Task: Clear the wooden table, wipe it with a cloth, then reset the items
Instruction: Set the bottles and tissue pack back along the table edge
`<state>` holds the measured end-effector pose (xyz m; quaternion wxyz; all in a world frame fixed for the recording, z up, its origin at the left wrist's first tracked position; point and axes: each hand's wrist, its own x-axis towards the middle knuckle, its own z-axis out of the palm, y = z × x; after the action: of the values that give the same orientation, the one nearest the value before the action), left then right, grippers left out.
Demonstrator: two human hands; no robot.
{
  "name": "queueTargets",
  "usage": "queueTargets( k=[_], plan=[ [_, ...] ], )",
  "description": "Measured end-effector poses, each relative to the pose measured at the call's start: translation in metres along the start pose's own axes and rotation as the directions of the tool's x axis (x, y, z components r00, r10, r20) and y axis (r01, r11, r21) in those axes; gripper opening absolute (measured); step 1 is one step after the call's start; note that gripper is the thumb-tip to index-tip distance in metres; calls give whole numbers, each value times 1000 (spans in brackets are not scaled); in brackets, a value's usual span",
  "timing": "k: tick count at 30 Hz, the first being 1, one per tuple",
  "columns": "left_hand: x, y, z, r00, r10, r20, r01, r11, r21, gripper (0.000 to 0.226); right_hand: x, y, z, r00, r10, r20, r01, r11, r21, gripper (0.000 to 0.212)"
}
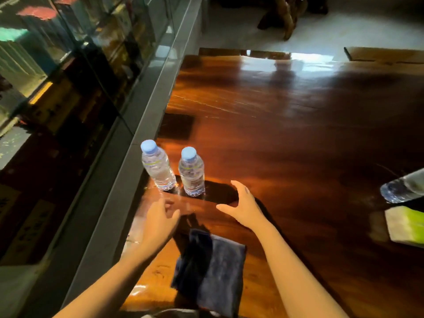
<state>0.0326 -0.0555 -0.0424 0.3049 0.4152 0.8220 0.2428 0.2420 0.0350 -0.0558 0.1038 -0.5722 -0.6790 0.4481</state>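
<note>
Both hands are out over the wooden table (286, 115) and neither one is holding anything. The left hand (158, 222) is loose and spread, fingers pointing forward, a bit blurry at the tips. The right hand (241, 206) is cupped wide, thumb and fingers curved like it's sized for something round.

Just ahead of the hands stand two small water bottles with blue caps, upright and side by side near the table's edge. The left bottle (156, 166) is just forward of the left hand, and the right bottle (191, 172) sits between the two hands, slightly beyond them. Neither is touched yet. Looks like one hand per bottle is the plan, which would explain that open cupped shape.

The dark blue cloth (213, 269) lies folded on the table behind the hands, close to the person's body, probably parked there while things get shuffled.

Well off to the right of the right hand, a third bottle (403, 188) leans in at the frame edge, only partly visible, and just near it sits a yellow-green sponge-like block (406, 223).

Can't say whether this is clearing or resetting from one look.
</note>
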Motion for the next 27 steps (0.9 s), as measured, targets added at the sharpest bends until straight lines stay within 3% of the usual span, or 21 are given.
queueTargets(
  k=[5, 11, 17, 22, 27],
  plan=[
    [-13, 84, 63, 953, 144, 265, -184, 974, 133, 34, -21, 48, -75, 979, 124, 163, -112, 990, -82, 82],
    [-20, 186, 148, 841, 165, 516, -405, 824, 397, 48, -53, 110, -174, 956, 216, 197, -180, 966, -186, 79],
    [-43, 267, 229, 774, 193, 603, -534, 712, 457, 48, -85, 173, -266, 962, 262, 75, -223, 915, -336, 74],
    [-66, 325, 287, 718, 297, 629, -629, 664, 405, 51, -109, 230, -328, 960, 275, -58, -271, 849, -453, 77],
    [-84, 377, 337, 680, 432, 593, -681, 672, 292, 83, -125, 280, -364, 954, 283, -100, -292, 799, -526, 91]
  ],
)
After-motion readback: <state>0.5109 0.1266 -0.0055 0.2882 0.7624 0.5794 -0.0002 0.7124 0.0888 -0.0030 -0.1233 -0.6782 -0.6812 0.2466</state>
